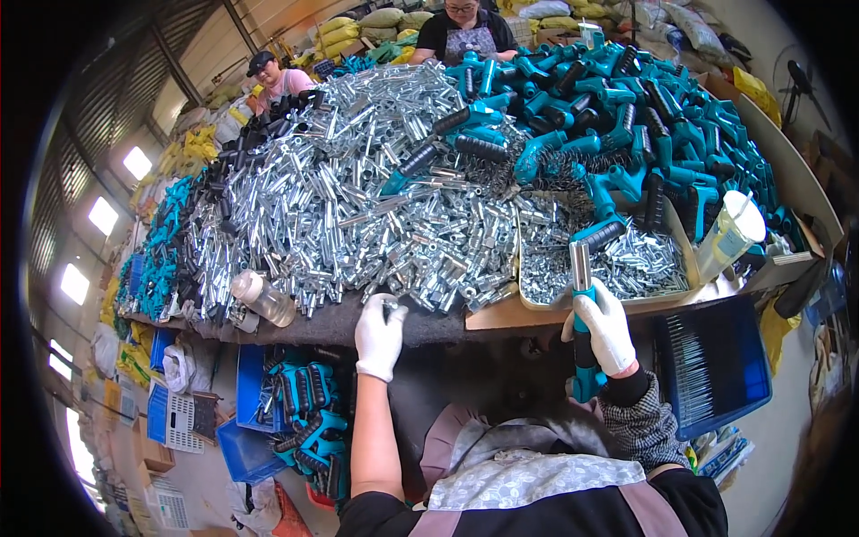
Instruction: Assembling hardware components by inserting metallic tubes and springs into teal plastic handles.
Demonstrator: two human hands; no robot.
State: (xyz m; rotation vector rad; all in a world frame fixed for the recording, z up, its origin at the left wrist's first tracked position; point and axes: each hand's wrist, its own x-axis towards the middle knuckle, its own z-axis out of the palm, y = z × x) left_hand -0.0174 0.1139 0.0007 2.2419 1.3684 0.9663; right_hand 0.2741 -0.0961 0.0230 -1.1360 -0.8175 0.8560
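Note:
My right hand (606, 328), in a white glove, is closed around a teal-and-black tool handle (584, 358). The handle is upright, and a shiny metal tube (581, 267) sticks out of its top. At the front edge of the table my left hand (379, 338), gloved too, pinches a small metal fitting (390, 308). Just beyond it spreads a big heap of silver metal tubes and fittings (358, 206). A shallow tray (608, 302) of small metal pins lies beyond my right hand.
Teal-and-black handles (626, 98) are piled at the back right. A clear bottle (263, 298) and a pale cup (732, 234) stand on the table. Blue bins (752, 376) flank me below the table. Two co-workers (465, 36) sit across the heap.

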